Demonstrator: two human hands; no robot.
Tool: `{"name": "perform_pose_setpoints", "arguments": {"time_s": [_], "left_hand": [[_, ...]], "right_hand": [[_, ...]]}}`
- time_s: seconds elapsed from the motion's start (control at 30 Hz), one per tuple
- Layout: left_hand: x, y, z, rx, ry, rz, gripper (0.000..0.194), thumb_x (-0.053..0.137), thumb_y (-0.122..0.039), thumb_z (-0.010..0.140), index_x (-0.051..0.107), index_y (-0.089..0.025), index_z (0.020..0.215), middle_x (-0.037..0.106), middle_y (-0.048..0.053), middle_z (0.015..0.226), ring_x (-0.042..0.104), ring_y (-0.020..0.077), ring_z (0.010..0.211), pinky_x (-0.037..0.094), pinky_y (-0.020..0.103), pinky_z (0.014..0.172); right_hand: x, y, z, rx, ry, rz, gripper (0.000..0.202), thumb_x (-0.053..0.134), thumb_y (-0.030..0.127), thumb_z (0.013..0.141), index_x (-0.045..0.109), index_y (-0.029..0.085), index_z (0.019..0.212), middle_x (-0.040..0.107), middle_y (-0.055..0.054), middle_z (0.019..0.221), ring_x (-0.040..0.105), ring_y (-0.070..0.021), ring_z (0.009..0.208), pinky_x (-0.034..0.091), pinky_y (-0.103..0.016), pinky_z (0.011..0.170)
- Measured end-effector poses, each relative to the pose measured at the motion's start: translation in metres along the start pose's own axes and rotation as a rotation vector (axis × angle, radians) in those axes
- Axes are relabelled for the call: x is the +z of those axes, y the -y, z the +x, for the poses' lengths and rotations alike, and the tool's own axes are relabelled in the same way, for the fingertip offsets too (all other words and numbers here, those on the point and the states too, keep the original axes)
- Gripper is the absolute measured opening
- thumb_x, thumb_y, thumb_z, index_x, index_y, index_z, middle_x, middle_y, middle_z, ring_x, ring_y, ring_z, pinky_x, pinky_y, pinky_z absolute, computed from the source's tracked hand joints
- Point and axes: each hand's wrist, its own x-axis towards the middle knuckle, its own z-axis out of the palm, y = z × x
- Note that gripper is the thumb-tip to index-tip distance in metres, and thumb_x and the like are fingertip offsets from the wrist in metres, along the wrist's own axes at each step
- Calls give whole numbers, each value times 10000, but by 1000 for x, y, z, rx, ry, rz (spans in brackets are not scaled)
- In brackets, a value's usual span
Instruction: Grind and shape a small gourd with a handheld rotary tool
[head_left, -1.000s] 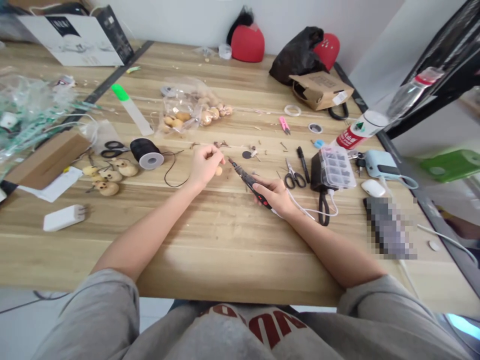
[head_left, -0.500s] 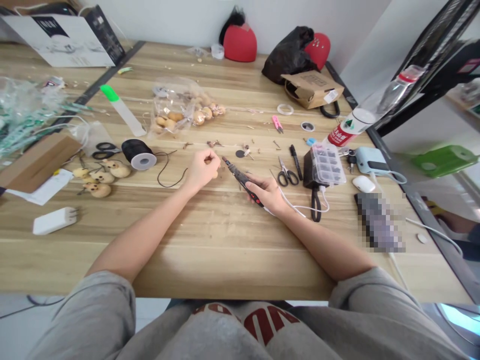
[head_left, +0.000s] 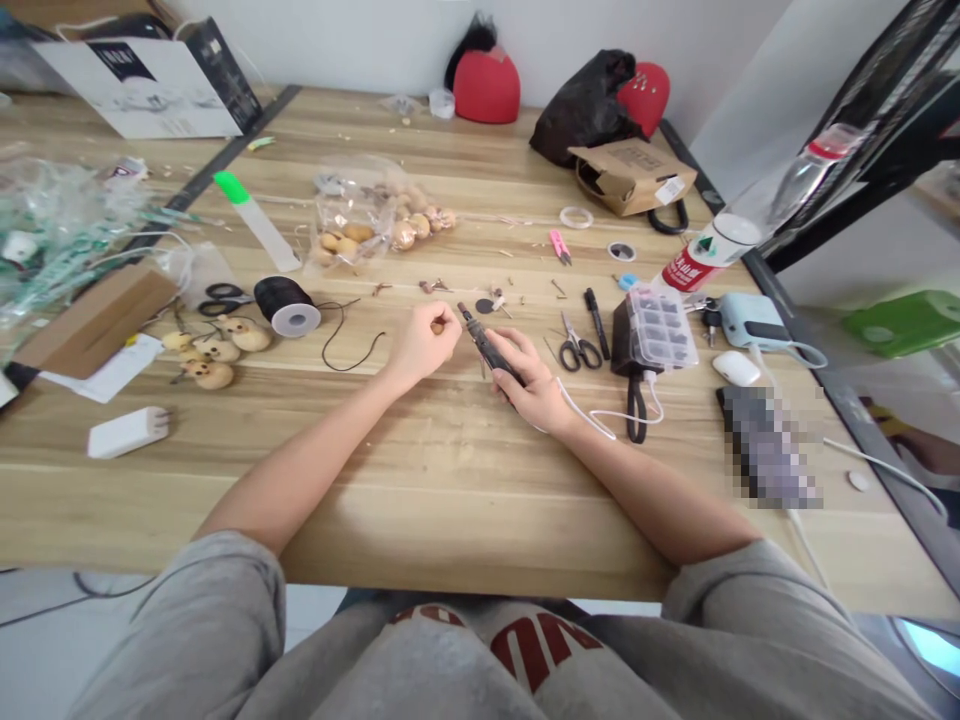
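My right hand (head_left: 529, 380) is wrapped round a dark pen-shaped rotary tool (head_left: 487, 348), its tip pointing up and left. A white cable runs from the tool's rear to the right. My left hand (head_left: 420, 348) is closed just left of the tip, fingers curled in a pinch. Inside the curl shows a small brown piece (head_left: 437, 327), mostly hidden, its kind unclear. The tool tip is close to the left fingertips; I cannot tell whether they touch. Behind the hands are a dark disc (head_left: 485, 305) and small brown bits (head_left: 435, 287).
At left are carved pale gourd-like figures (head_left: 217, 350), a black thread spool (head_left: 286, 305) and a white adapter (head_left: 127, 432). Scissors (head_left: 577, 345), a black marker (head_left: 596, 322), a compartment box (head_left: 660, 325) and a tilted bottle (head_left: 720, 245) stand at right. A clear bag (head_left: 349, 215) lies behind.
The view has shifted slightly, so the table contents appear further right. Both hands have drawn a little closer together. The tool's red lights, seen before, are now covered by my right hand.
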Motion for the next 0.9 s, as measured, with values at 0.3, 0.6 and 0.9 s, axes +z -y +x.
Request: {"name": "perform_pose_setpoints", "arguments": {"time_s": [0.3,0.6,0.9], "left_hand": [[8,-8,-8,112,-31,2,137,527,-181,765,521,-210,631,530,-37,523,477,114,543,355,261,567],[10,-8,-10,209,1,45,86,541,-174,737,557,-203,657,651,-10,648,518,117,595,403,270,624],[10,-6,-12,162,-131,-86,84,556,-197,751,552,-212,669,568,-30,574,495,110,552,396,263,580]], "right_hand": [[5,-8,-6,-229,-14,-206,600,389,184,1001,359,330,1582,317,-145,1522,552,-241,1258,641,-430,917],[7,-6,-9,-247,-1,-347,600,367,142,989,423,350,1550,284,-123,1527,617,-228,1153,574,-520,1027],[5,-12,-8,-250,-10,-275,522,392,95,951,696,339,1298,399,-100,1426,596,-243,1197,643,-455,888]]}}
